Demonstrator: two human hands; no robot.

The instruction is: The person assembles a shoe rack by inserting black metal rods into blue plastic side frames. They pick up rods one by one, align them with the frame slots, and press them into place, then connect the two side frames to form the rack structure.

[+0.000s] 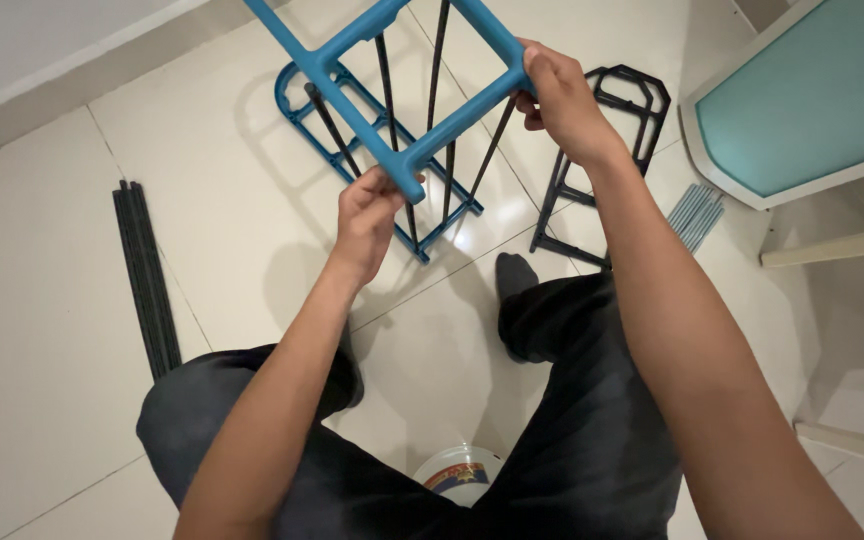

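Tiled floor with black rods

White round lid with red-blue label, on floor between legs.

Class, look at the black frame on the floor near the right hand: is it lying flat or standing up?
Cannot tell for sure. The black frame rests on the white tiles beside the right hand, untouched; the top-down view hides its tilt.

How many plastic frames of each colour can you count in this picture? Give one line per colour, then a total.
Blue frames: 2, the upper blue frame held by the left hand and right hand, and the lower blue frame on the floor.
Black frames: 1, the black frame lying on the tiles.
Total: 3
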